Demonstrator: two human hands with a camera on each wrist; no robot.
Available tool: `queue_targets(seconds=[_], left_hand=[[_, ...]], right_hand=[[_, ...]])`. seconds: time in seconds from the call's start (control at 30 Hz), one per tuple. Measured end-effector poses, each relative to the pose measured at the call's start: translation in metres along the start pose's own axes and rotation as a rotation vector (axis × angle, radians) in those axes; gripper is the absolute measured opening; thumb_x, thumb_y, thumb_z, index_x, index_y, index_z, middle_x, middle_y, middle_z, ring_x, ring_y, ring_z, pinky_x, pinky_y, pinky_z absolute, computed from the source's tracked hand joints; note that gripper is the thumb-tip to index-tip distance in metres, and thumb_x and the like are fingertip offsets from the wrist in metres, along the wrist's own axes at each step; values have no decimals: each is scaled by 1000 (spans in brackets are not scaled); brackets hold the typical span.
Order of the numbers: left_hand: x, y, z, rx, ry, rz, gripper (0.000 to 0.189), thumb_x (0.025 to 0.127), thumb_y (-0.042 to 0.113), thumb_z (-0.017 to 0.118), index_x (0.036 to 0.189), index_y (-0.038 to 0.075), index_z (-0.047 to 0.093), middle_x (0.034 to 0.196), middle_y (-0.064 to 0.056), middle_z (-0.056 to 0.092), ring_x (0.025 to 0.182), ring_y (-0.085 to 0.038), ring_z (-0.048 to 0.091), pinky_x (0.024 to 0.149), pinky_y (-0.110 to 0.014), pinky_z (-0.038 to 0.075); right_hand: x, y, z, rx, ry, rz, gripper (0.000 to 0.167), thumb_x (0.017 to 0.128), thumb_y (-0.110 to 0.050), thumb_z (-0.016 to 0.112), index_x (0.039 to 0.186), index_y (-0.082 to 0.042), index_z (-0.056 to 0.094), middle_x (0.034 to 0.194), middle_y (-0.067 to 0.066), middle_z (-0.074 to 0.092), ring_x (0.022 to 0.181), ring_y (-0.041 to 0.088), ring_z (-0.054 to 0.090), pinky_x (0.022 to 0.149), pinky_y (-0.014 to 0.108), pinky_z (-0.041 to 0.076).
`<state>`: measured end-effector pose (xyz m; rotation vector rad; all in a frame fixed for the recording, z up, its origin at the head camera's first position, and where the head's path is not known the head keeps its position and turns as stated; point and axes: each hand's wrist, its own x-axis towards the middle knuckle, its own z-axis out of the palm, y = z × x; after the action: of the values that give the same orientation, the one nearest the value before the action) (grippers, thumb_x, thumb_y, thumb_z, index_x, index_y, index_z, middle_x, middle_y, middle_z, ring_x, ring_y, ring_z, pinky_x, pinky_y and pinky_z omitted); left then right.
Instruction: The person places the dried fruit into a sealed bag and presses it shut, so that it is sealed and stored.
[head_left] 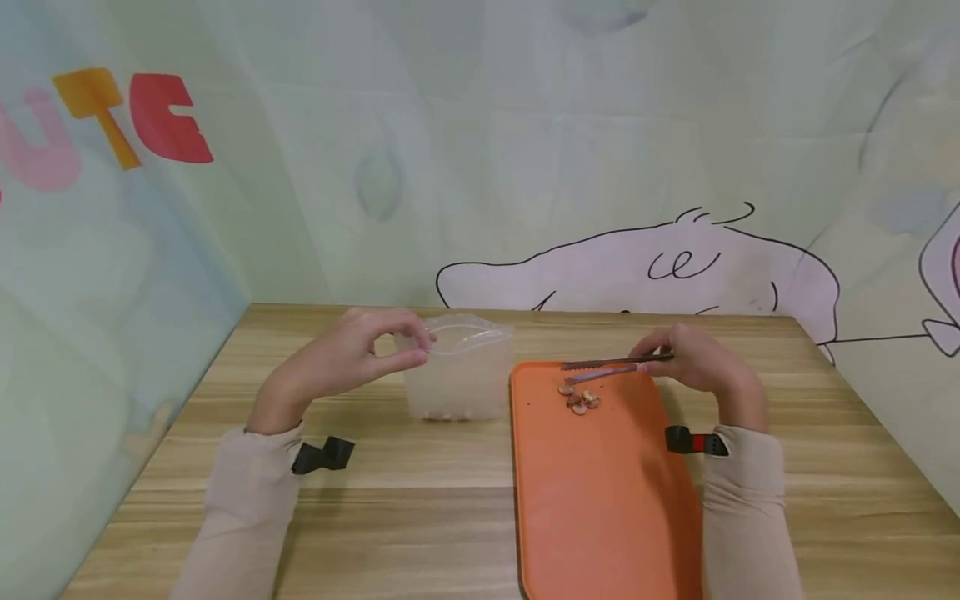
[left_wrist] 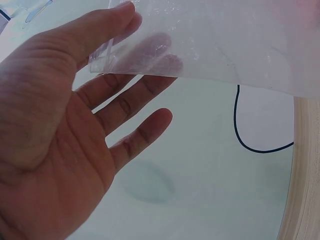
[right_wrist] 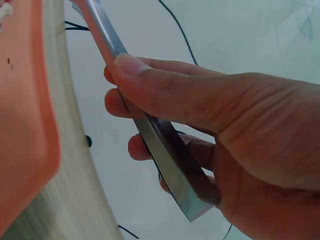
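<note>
My left hand (head_left: 337,354) pinches the upper left edge of a clear zip bag (head_left: 459,379) between thumb and forefinger. The bag stands upright on the table with its mouth parted, and several small pale pieces lie along its bottom. In the left wrist view the other fingers spread behind and below the plastic (left_wrist: 215,40). My right hand (head_left: 690,358) grips metal tongs (right_wrist: 165,160), thumb on one arm and fingers on the other. Their serrated tips are apart, just above several small brown-and-pale nut-like pieces (head_left: 577,400) on an orange tray (head_left: 600,500).
The wood-grain table (head_left: 390,525) extends around the bag and tray. Behind it hangs a pale printed curtain (head_left: 487,167) with cartoon drawings and letters. A black strap-like mount (head_left: 322,455) sits at my left wrist, another (head_left: 693,442) at my right.
</note>
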<state>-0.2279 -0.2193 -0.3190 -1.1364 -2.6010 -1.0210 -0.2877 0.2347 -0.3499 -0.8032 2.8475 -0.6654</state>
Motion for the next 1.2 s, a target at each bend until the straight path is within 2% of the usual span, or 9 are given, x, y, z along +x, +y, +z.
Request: queue_targets(seconds=[0.17,0.33,0.5,0.6,0.73,0.9,1.07,1.2], left_hand=[[0,-1,1,-1,3,5,6,95,14,71,100,16,70,107,7,72,94,-7,65,80,-32,51],[1,-1,0,1,1,-5,6,94,15,72,100,16,70,108,6,72,94,-7,65,81,-33,52],[0,-1,0,1,-2,-5,5,95,14,71,100,15,70,108,6,72,94,-7,65,81,-33,51],[0,-1,0,6,0,-3,6,95,14,71,100,15,70,107,7,71,93,-7,65,79,-33,51],[0,-1,1,9,3,1,6,94,15,72,100,16,70,106,7,71,93,-7,65,78,-32,51],[0,-2,1,10,0,-4,7,94,15,72,100,15,70,106,8,71,93,-6,65,80,-33,52],[0,-1,1,1,-9,-5,7,94,15,72,100,15,69,106,8,71,93,-5,65,81,-33,52],[1,0,1,-6,-11,2,7,94,15,72,100,16,69,107,8,71,94,-6,65,80,-34,52]], right_hand=[[4,7,7,2,-64,23,15,88,-10,77,103,-7,78,102,5,73,90,20,61,78,38,49],[6,10,11,14,-94,59,13,88,-8,77,101,-5,77,100,8,73,88,21,59,75,36,48],[7,12,13,21,-98,74,9,88,-5,76,97,-5,78,95,6,72,83,20,56,71,34,47],[7,12,13,13,-63,64,10,90,-7,74,99,-7,77,97,5,72,86,20,58,74,36,48],[7,9,11,43,61,22,14,94,-9,70,106,-5,76,100,6,73,88,20,63,78,38,52],[8,-2,5,91,258,-107,15,96,-7,68,108,-3,75,94,5,68,78,18,59,68,26,50],[10,-31,-4,-2,468,-243,13,92,-2,71,104,-4,75,94,3,69,80,15,62,71,19,48],[13,-62,-7,-67,577,-336,14,88,-1,75,102,-6,76,93,2,70,82,15,63,72,24,48]])
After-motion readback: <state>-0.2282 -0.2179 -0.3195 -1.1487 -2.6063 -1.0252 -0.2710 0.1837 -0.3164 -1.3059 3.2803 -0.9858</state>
